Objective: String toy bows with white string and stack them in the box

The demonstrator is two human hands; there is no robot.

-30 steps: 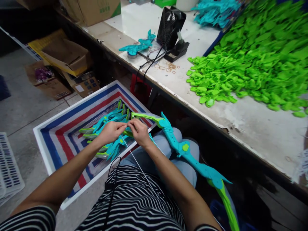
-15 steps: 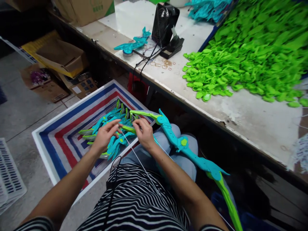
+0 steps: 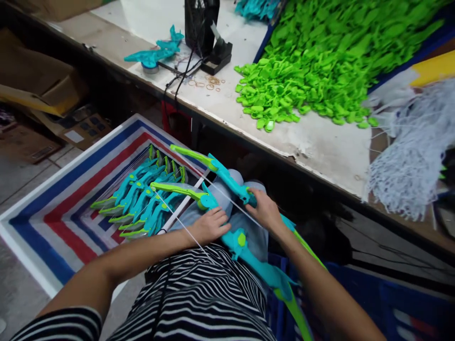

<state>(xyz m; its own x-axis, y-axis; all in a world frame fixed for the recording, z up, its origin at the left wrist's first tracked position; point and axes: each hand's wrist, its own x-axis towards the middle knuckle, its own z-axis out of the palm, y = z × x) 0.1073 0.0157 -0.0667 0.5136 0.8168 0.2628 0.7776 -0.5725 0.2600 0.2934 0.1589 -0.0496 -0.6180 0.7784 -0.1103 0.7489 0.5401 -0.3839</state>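
Note:
Two teal and green toy bows lie across my lap, each with a white string. My left hand (image 3: 210,225) is wrapped over the upper limb of the nearer toy bow (image 3: 261,265), just below its green tip section. The farther toy bow (image 3: 227,176) is gripped near its middle by my right hand (image 3: 263,208). Its lower part passes behind my right forearm. To the left, several similar bows (image 3: 142,194) lie side by side in a box lined with striped sheeting (image 3: 71,222).
On the workbench (image 3: 320,147) lie a large heap of green plastic parts (image 3: 305,71) and a bundle of white strings (image 3: 408,156). A black fan (image 3: 201,28), a teal bow piece (image 3: 152,56) and rubber bands (image 3: 213,83) sit farther left. Cardboard boxes (image 3: 35,76) stand at left.
My hands have left the tip of one bow. The left now holds its upper limb and the right grips a second bow. The view has swung right.

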